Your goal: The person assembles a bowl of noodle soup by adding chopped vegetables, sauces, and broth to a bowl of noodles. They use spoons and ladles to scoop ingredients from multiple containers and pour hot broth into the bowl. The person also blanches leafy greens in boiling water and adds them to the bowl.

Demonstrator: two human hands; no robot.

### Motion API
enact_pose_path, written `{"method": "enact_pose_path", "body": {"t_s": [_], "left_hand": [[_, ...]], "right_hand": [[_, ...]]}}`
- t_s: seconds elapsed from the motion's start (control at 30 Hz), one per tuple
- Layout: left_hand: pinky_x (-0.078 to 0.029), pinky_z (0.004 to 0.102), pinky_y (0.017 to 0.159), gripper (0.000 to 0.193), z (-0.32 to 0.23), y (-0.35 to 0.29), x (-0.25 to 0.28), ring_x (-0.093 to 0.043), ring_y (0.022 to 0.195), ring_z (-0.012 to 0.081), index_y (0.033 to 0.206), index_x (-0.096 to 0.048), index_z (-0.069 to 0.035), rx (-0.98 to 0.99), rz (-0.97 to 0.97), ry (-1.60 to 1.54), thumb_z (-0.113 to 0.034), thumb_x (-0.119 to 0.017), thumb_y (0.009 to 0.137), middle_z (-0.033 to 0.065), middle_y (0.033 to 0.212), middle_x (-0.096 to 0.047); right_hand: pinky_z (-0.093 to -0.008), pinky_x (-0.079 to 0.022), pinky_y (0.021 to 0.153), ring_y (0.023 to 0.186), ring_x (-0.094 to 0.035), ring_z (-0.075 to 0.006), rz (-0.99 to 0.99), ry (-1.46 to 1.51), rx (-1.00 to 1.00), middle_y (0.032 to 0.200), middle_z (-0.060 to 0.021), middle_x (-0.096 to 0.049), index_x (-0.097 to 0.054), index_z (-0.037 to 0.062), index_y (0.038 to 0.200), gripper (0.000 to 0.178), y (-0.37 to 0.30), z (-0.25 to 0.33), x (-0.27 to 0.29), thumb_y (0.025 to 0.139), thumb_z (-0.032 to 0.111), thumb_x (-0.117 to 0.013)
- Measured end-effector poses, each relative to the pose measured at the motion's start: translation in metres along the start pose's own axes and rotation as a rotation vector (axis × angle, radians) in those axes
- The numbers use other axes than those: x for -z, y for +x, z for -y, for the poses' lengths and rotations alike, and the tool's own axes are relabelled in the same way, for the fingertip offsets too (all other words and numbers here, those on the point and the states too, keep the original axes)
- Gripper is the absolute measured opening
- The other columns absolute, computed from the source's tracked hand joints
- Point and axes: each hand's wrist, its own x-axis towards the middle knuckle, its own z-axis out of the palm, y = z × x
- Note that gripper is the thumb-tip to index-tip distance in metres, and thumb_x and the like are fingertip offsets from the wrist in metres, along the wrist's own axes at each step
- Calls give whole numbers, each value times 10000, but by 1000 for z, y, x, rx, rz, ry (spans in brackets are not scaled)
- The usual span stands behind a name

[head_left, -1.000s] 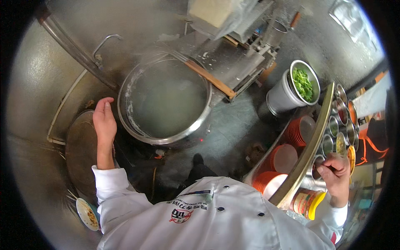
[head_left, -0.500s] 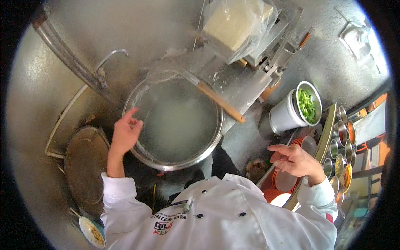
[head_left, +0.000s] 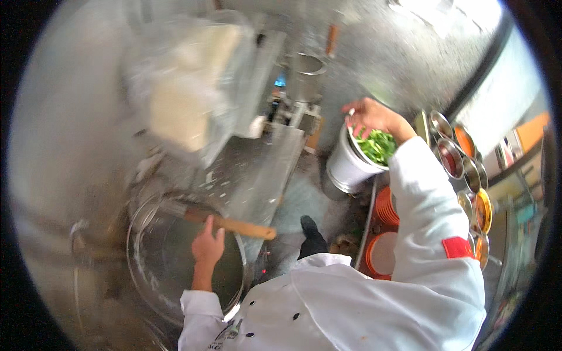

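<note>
My left hand (head_left: pixel 208 248) is over the steaming pot (head_left: pixel 130 251), with forefinger and thumb apart. Its fingertip meets or overlaps the wooden handle (head_left: pixel 249 228) of a strainer laid across the pot; I cannot tell whether it touches. The strainer's wire end is blurred. My right hand (head_left: pixel 377 115) reaches over a metal bowl (head_left: pixel 383 168) of chopped green leaves (head_left: pixel 376 146). This bowl sits tilted in the mouth of a white bucket (head_left: pixel 345 168). The right fingers are spread at the bowl's far left rim, one stretched past it, the others over the leaves.
A big pale block (head_left: pixel 181 111) in clear plastic lies at the upper left. Beside it stands a metal cup (head_left: pixel 308 67). Orange-rimmed plates (head_left: pixel 383 253) are stacked near my right side. Several metal tubs (head_left: pixel 451 157) of ingredients line the right.
The view has swung right. My right hand has moved from above the plates to the bowl of leaves. My left hand has gone from the pot's left rim to the strainer handle.
</note>
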Motion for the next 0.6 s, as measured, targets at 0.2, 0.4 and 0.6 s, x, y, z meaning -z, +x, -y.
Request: {"method": "enact_pose_path", "body": {"t_s": [0.2,0.4,0.6], "left_hand": [[-474,468,750,484,-48,55,-36,-608,861,388,1223,-533,-116,289,26,241,-389,-580,827,196,973,-635],[-476,468,724,442,-101,107,-58,-610,846,385,1160,-554,-84,338,57,306,-349,-601,809,193,969,-635],[-461,468,767,440,-123,144,-67,-591,932,389,1175,-534,-84,412,173,210,-304,-613,802,220,1049,-613]], "right_hand": [[-353,-551,609,756,-640,-276,-452,-64,-535,896,-186,-635,-435,-112,1245,688,89,-281,118,755,287,-707],[-439,-334,1042,1259,-344,-453,-359,-223,-562,1407,-328,-226,-202,70,1433,1080,159,-368,88,623,504,-769],[-530,-453,828,1028,-454,-449,-436,-572,-499,1179,-231,-377,-385,185,1309,825,186,-347,45,587,257,-778]]}}
